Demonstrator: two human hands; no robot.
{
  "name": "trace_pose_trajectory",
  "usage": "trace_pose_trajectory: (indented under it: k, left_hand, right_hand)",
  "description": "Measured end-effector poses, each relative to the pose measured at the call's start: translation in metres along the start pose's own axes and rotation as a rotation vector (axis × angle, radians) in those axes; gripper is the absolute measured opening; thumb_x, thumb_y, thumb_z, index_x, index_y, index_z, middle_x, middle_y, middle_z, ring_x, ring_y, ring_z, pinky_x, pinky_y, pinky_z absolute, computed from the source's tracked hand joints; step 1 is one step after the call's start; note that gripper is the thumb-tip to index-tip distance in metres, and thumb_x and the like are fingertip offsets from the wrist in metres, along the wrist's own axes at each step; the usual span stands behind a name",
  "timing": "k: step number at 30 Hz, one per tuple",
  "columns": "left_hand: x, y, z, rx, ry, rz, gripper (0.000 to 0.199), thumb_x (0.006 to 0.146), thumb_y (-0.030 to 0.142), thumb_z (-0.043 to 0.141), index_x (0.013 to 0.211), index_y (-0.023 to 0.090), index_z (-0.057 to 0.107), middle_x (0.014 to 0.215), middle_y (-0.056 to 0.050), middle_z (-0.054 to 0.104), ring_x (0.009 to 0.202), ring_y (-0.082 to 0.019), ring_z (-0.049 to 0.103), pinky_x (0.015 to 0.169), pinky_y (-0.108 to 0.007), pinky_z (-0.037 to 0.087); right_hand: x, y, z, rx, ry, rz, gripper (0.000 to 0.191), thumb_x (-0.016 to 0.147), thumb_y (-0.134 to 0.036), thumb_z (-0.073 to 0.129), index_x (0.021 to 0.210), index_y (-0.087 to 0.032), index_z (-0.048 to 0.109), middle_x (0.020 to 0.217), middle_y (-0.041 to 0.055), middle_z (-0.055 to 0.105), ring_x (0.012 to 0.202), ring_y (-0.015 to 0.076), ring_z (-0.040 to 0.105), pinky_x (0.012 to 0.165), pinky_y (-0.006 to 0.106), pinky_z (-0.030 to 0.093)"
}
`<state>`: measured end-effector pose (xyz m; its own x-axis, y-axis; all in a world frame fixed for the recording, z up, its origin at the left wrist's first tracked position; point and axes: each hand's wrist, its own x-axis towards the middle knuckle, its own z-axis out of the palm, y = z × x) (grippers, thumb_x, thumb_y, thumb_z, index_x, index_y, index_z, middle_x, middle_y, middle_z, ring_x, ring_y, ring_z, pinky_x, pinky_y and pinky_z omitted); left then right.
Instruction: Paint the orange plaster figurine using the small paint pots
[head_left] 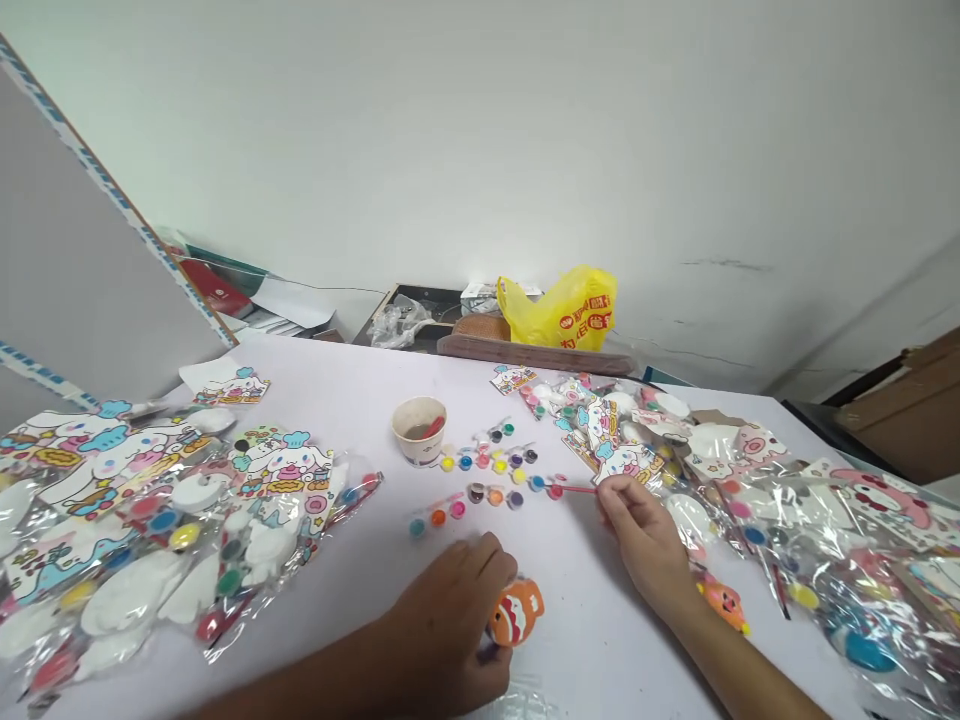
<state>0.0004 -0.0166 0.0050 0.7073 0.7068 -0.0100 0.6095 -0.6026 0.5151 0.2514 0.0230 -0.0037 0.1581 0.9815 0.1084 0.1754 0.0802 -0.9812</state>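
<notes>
My left hand [457, 625] is closed round the left side of a small orange figure [517, 612] with white and red markings, low in the middle of the view. My right hand [637, 525] pinches a thin red paintbrush [579, 489]; its tip is at a red paint pot [555, 491] at the right end of a strip. Rows of small paint pots [495, 496] in many colours lie on the table ahead of both hands. Behind them on the left stands a paper cup [418, 430] of murky liquid with a red item in it.
Clear packets [270, 545] with white figures and paints cover the left of the white table [352, 385]; more packets [757, 510] cover the right. A painted orange figure [724, 604] lies beside my right forearm. Behind the table is a yellow bag [562, 310].
</notes>
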Motion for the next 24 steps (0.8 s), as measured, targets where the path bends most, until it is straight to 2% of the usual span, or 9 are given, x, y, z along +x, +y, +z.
trace_pose_trajectory:
  k: [3,6,13,18,24]
  left_hand:
    - [0.0002,0.0012,-0.0004,-0.055,0.027,-0.034,0.045,0.063,0.011,0.055,0.102,0.023,0.037,0.107,-0.004,0.048,0.094,-0.022,0.047,0.082,-0.035,0.042]
    - [0.0005,0.0021,-0.0023,-0.066,0.003,-0.049,0.048,0.06,0.006,0.055,0.1,0.024,0.036,0.105,-0.003,0.048,0.093,-0.021,0.048,0.082,-0.033,0.042]
    - [-0.0007,0.0001,-0.0031,-0.116,0.009,-0.026,0.047,0.062,0.006,0.056,0.101,0.024,0.037,0.105,-0.002,0.048,0.09,-0.02,0.048,0.081,-0.033,0.043]
    - [-0.0008,-0.0014,-0.0022,-0.136,0.041,-0.01,0.047,0.062,0.007,0.056,0.102,0.024,0.038,0.105,-0.002,0.048,0.088,-0.02,0.047,0.079,-0.034,0.043]
    - [-0.0017,-0.0023,0.0013,-0.129,0.075,0.011,0.048,0.059,0.006,0.055,0.101,0.024,0.039,0.105,-0.003,0.048,0.088,-0.021,0.046,0.079,-0.035,0.043]
  right_hand:
    - [-0.0003,0.0041,0.0002,0.015,-0.011,0.037,0.038,0.081,-0.06,0.064,0.077,-0.023,0.058,0.06,-0.0039,0.045,0.054,0.013,0.039,0.049,0.024,0.033]
    - [-0.0004,0.0033,-0.0008,0.033,-0.016,0.078,0.04,0.082,-0.062,0.061,0.076,-0.024,0.054,0.061,-0.0035,0.047,0.052,0.0129,0.039,0.047,0.024,0.033]
    - [-0.0013,0.0045,-0.0038,-0.071,-0.035,0.034,0.05,0.091,-0.065,0.044,0.064,-0.023,0.049,0.061,-0.0014,0.048,0.053,0.0146,0.04,0.05,0.027,0.035]
    - [-0.0006,0.0108,-0.0039,-0.045,-0.022,0.048,0.045,0.09,-0.06,0.051,0.066,-0.023,0.049,0.061,-0.0024,0.046,0.055,0.0141,0.038,0.051,0.026,0.033]
    - [-0.0004,0.0106,-0.0022,-0.018,0.01,0.03,0.033,0.085,-0.053,0.063,0.074,-0.023,0.057,0.062,-0.0029,0.049,0.054,0.0133,0.04,0.049,0.025,0.031]
